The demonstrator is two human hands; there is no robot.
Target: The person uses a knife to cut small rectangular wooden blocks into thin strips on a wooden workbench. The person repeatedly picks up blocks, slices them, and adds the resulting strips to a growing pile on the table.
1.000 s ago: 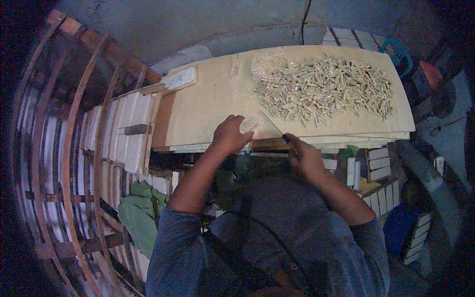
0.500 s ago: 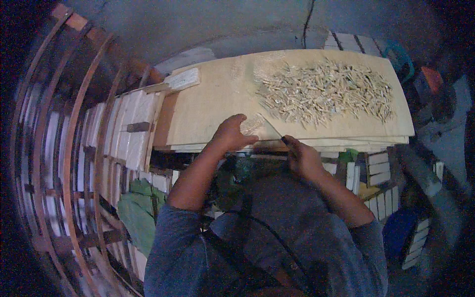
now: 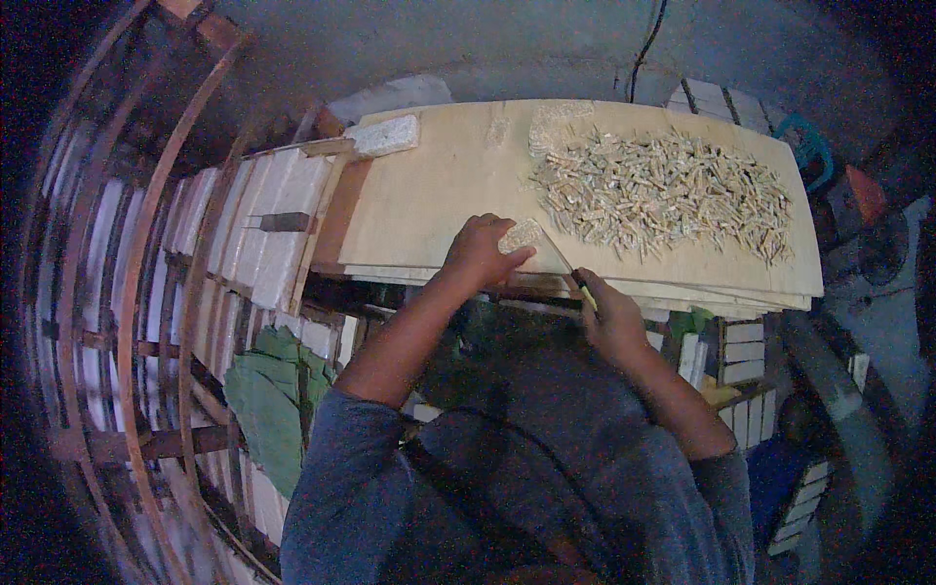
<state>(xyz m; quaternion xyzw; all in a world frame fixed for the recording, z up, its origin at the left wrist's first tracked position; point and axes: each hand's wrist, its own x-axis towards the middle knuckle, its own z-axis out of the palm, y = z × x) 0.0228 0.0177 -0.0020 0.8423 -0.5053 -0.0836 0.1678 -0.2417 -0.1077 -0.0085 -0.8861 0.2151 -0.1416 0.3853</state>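
Observation:
My left hand (image 3: pixel 478 255) is curled around a small pale, grainy block (image 3: pixel 523 234) near the front edge of a wide light-wood board (image 3: pixel 429 200). In my right hand (image 3: pixel 614 320) is a knife (image 3: pixel 561 255) with a black and yellow handle. Its thin blade slants up and left along the block's right side; whether it has cut in, I cannot tell. Right of the blade lies a broad pile of short pale sticks (image 3: pixel 673 195). A larger whitish slab (image 3: pixel 387 136) rests at the board's far left corner.
Wooden rack bars (image 3: pixel 146 292) stand at the left, beside pale slabs (image 3: pixel 292 185) with a dark flat tool (image 3: pixel 284 222) on them. Green leaf-like sheets (image 3: pixel 263 419) lie below. White blocks (image 3: pixel 744 351) are stacked below the board's right end. A teal object (image 3: pixel 809 151) sits far right.
The view has shifted slightly, so the board sits further right. My left hand's fingers have closed in around the block, and more of the knife's handle shows in my right hand.

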